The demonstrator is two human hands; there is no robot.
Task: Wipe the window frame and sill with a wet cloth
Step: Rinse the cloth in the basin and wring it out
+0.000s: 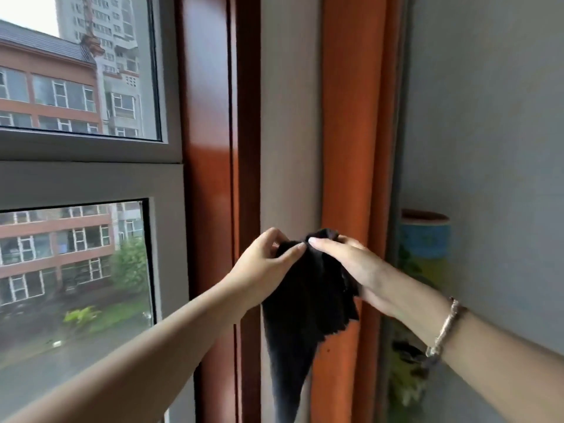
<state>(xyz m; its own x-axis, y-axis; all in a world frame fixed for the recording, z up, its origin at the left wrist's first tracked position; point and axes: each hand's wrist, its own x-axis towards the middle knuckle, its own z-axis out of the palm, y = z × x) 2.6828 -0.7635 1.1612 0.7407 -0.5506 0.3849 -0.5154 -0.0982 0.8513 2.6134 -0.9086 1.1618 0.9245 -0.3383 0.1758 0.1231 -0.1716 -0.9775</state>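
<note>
Soft grey daylight enters through the window glass (76,71); edges bend, picture slightly blurred

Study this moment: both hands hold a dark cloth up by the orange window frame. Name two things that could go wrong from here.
1. The left hand and right hand only pinch the top of the dark cloth; most hangs loose, so a slack grip might drop it.
2. The bunched cloth may wipe the orange frame unevenly, possibly missing the grey strip beside it.

Upright red-brown window frame (210,117)
</note>
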